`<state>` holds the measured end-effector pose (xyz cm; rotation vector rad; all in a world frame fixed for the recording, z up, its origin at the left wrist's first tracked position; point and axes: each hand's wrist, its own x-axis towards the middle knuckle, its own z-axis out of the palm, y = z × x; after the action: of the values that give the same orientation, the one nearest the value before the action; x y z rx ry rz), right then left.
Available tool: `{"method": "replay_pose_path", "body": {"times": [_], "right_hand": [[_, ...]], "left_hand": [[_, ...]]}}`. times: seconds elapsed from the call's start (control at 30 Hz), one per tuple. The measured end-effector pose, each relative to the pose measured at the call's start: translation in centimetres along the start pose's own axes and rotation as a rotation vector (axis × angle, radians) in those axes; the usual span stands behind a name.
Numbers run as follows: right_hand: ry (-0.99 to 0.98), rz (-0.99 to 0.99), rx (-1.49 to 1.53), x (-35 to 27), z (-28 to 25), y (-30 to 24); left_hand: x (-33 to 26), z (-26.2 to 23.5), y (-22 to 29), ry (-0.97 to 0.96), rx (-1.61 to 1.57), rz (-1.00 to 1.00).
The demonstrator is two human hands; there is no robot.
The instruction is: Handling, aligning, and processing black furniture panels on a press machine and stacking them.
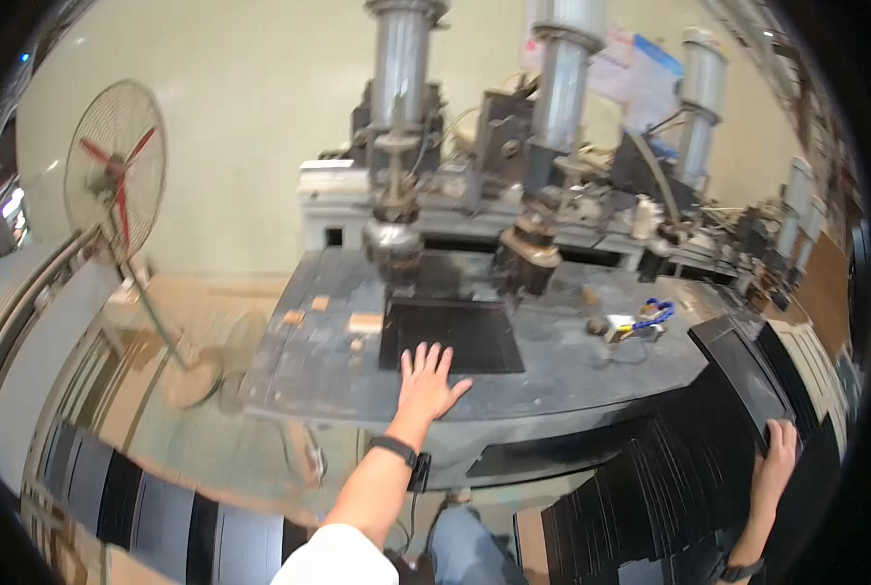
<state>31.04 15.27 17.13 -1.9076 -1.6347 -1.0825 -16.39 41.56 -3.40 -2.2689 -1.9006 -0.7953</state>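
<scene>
My left hand [427, 382] lies flat with fingers spread on the grey machine table [572, 366], its fingertips on the near edge of a black flat sheet [455, 333] under the press heads. A black band is on that wrist. My right hand [778, 456] rests on top of a tall stack of black sheets [669, 468] at the lower right, fingers curled over the upper sheets' edge. Whether it grips one sheet is unclear.
A machine with upright metal cylinders [399, 68] and two press heads [394, 244] stands behind the table. A small yellow and blue tool [635, 324] lies at the table's right. A standing fan [116, 175] with red blades is at the left, more black sheets [153, 507] at the lower left.
</scene>
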Motion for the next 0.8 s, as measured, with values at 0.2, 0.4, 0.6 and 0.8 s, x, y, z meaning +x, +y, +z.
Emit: {"method": "replay_pose_path", "body": {"times": [0.2,0.4,0.6,0.8], "right_hand": [[-0.124,0.079,-0.047,-1.5,0.8,4.5],[-0.034,-0.146,0.151,-0.8,0.3,1.7],[0.113,-0.524,0.637,3.6,1.8,-13.9],[-0.075,-0.600,0.798,4.1,16.4,-25.7]], "left_hand": [[1.1,-0.1,0.8,0.001,-0.068,-0.001],[-1.8,-0.9,1.2,0.214,-0.042,0.070],[-13.1,-4.9,3.8,0.246,0.121,0.261],[-25.3,-13.1,3.6,0.190,0.222,0.275]]}}
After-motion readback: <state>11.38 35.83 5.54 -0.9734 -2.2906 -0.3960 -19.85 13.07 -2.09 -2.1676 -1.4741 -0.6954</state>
